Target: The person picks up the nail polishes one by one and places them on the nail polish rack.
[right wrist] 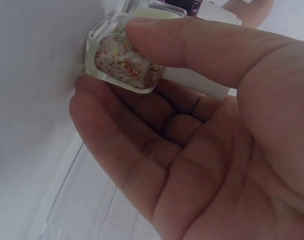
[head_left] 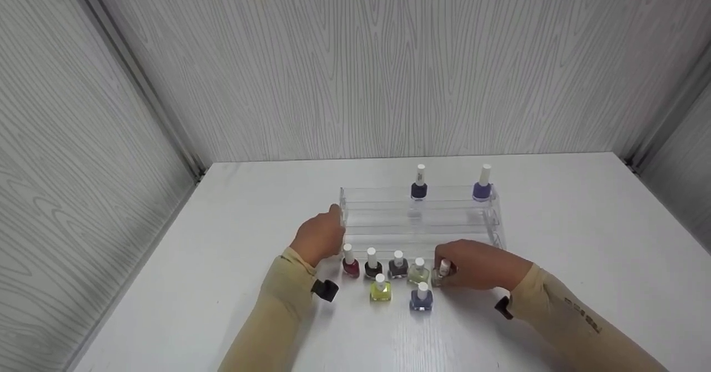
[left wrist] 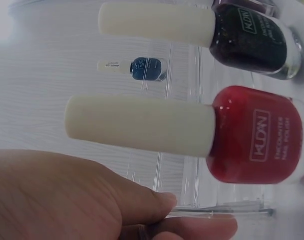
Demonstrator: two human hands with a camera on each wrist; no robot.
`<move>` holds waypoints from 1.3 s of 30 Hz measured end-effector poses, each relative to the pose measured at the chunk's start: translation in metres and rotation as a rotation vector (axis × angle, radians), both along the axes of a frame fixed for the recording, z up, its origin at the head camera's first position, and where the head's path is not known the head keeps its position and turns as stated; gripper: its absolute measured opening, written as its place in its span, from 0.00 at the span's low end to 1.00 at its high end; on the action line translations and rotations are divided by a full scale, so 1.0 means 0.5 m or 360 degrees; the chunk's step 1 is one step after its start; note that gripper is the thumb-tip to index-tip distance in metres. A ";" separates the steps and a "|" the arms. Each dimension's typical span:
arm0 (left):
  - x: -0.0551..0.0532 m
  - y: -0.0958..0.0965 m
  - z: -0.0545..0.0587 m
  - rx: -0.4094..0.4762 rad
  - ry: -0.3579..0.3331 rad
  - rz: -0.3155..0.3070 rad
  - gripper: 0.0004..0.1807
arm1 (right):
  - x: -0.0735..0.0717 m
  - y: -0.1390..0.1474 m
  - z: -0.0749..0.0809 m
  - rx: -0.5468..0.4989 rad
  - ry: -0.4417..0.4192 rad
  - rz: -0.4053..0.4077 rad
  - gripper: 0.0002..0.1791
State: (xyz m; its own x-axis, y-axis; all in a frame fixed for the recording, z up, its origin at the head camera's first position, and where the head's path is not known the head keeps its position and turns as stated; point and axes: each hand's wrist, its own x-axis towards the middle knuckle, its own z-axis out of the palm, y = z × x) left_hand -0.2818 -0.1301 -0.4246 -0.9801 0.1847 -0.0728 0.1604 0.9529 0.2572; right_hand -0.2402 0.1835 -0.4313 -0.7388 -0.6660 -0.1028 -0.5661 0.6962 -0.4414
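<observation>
My left hand (head_left: pixel 321 234) pinches the left end panel of a clear tiered display rack (head_left: pixel 383 230) between thumb and fingers. Just in front of that corner stands a red nail polish bottle (left wrist: pixel 257 135) with a white cap. My right hand (head_left: pixel 480 264) holds a glitter nail polish bottle (right wrist: pixel 121 60), clear with red and gold flecks, at the right end of the front row. Its thumb lies across the glass, and the curled fingers are behind it. Beside it in the row are a pale green bottle (head_left: pixel 418 275), a grey one (head_left: pixel 398 269) and a black one (head_left: pixel 373 270).
Nearer me stand a yellow bottle (head_left: pixel 380 291) and a blue-grey bottle (head_left: pixel 421 301). On the rack's top tier are a dark navy bottle (head_left: pixel 419 191) and a purple bottle (head_left: pixel 482 191). Wood-grain panels (head_left: pixel 377 66) enclose the white table (head_left: pixel 166 305) at the back and sides.
</observation>
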 end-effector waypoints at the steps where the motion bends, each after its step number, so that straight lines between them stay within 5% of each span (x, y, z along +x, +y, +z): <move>1: 0.000 -0.001 0.001 0.0002 -0.0005 0.0003 0.20 | 0.001 -0.001 0.000 0.0001 -0.0003 0.0000 0.08; 6: 0.003 -0.003 0.005 0.0016 -0.0020 0.0015 0.19 | -0.002 0.001 0.000 -0.0014 -0.0020 0.0044 0.09; 13: -0.001 0.002 0.002 0.0029 0.0021 -0.0020 0.21 | -0.015 0.018 0.006 -0.0132 0.0126 0.0157 0.08; 24: 0.000 -0.007 0.004 0.0058 0.0008 -0.0013 0.15 | -0.036 0.017 0.043 -0.0579 0.0181 -0.0087 0.13; 32: -0.002 -0.013 0.000 0.0058 0.0013 0.0011 0.17 | -0.063 0.014 0.069 -0.0649 0.0232 -0.0307 0.14; 39: -0.008 -0.015 -0.003 0.0057 0.0020 0.0022 0.19 | -0.093 0.013 0.074 -0.0685 0.0304 -0.0372 0.12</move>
State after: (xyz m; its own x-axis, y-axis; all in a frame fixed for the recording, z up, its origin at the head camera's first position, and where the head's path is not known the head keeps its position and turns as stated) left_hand -0.2858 -0.1378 -0.4259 -0.9833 0.1736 -0.0542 0.1509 0.9452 0.2895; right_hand -0.2869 0.1899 -0.3944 -0.8514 -0.4334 0.2952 -0.5160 0.5917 -0.6194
